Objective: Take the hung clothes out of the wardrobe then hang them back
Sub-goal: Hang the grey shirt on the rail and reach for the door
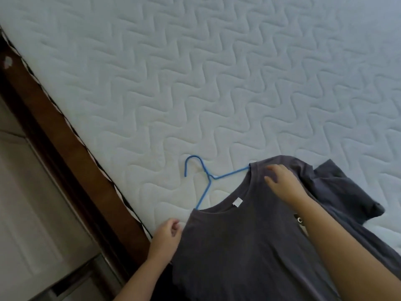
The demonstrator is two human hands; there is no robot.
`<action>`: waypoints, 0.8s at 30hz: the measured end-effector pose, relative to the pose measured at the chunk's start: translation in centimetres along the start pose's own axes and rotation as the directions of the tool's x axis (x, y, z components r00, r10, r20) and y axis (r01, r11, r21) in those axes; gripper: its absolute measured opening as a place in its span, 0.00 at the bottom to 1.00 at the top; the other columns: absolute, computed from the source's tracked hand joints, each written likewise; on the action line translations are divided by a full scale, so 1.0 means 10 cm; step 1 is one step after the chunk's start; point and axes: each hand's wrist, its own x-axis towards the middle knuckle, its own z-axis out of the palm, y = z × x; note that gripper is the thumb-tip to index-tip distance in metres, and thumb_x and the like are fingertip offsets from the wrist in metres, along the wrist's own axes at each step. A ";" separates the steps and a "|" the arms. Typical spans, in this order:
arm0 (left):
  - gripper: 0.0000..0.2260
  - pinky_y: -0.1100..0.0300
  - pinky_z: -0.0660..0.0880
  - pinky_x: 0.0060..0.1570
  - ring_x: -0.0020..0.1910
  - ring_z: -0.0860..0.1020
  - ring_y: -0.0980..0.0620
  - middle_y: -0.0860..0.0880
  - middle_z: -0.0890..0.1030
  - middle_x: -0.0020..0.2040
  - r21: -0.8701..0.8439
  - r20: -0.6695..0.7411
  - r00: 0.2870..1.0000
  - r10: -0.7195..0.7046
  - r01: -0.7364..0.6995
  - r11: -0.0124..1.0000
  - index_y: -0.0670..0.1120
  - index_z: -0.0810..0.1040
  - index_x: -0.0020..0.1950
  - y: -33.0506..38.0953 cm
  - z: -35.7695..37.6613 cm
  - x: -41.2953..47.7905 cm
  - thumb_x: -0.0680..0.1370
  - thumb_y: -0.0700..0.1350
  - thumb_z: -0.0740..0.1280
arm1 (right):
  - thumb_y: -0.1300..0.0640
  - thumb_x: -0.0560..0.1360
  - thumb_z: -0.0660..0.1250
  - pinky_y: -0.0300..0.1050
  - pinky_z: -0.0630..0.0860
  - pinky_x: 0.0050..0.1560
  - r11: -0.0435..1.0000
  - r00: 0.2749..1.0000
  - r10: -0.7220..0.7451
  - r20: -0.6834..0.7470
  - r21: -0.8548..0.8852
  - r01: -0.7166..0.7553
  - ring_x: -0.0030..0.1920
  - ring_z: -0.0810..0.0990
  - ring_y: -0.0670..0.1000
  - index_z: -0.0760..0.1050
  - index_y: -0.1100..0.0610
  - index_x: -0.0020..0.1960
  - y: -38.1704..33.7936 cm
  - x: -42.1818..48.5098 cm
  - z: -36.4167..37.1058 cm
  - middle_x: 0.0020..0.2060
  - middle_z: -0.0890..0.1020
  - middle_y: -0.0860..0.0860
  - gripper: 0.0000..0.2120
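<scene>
Surface: bare white mattress [217, 72], quilted in a repeating wavy stitch pattern, filling most of the frame from upper left to right edge.
Mattress edge: dark piping runs diagonally from the upper left down to the lower centre.
Bed frame: brown wooden rail [71, 144] just beside the mattress edge, following the same diagonal.
Room: pale tiled floor [26, 203] in the lower left of the frame, beyond the rail; a grey strip shows at the bottom left corner, its nature unclear.
Shirt: dark grey T-shirt [249, 246], lying flat on the mattress in the lower right of the frame, neckline towards the centre, a small white label inside the collar; one sleeve folded out to the right.
Hanger: blue wire hanger [207, 177], lying on the mattress at lower centre, hook pointing up-left; both shoulder arms pass into the neckline of the shirt.
Left hand: left hand [168, 232], lower centre, fingers curled at the shirt's near shoulder edge; grip appears closed on the fabric, though the contact is partly hidden.
Right hand: right hand [284, 181], laid palm-down on the shirt's far shoulder by the collar, fingers spread; grip open, pressing rather than holding.
</scene>
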 end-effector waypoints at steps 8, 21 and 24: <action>0.15 0.70 0.65 0.33 0.34 0.70 0.59 0.56 0.72 0.35 0.109 -0.001 0.992 0.123 -0.122 0.986 0.57 0.66 0.34 0.08 0.18 0.16 0.72 0.44 0.69 | 0.59 0.73 0.64 0.54 0.65 0.59 0.949 0.994 -0.089 -0.059 -0.309 0.066 0.60 0.70 0.62 0.72 0.59 0.59 0.03 0.70 0.17 0.59 0.73 0.58 0.15; 0.14 0.61 0.62 0.35 0.37 0.70 0.51 0.55 0.69 0.33 0.056 0.121 0.992 -0.040 0.033 0.998 0.52 0.63 0.34 0.26 0.16 0.01 0.75 0.41 0.64 | 0.64 0.64 0.74 0.56 0.72 0.44 0.919 0.957 -0.252 -0.143 -0.347 0.190 0.39 0.78 0.63 0.76 0.61 0.40 0.26 0.26 -0.09 0.36 0.78 0.59 0.08; 0.13 0.62 0.67 0.40 0.40 0.74 0.50 0.55 0.73 0.36 -0.013 0.166 0.986 -0.008 0.011 1.000 0.54 0.67 0.37 0.28 0.11 -0.21 0.75 0.39 0.65 | 0.61 0.64 0.73 0.56 0.74 0.42 0.912 0.949 -0.257 -0.184 -0.372 0.175 0.37 0.79 0.62 0.76 0.60 0.38 0.34 -0.10 -0.27 0.34 0.78 0.58 0.07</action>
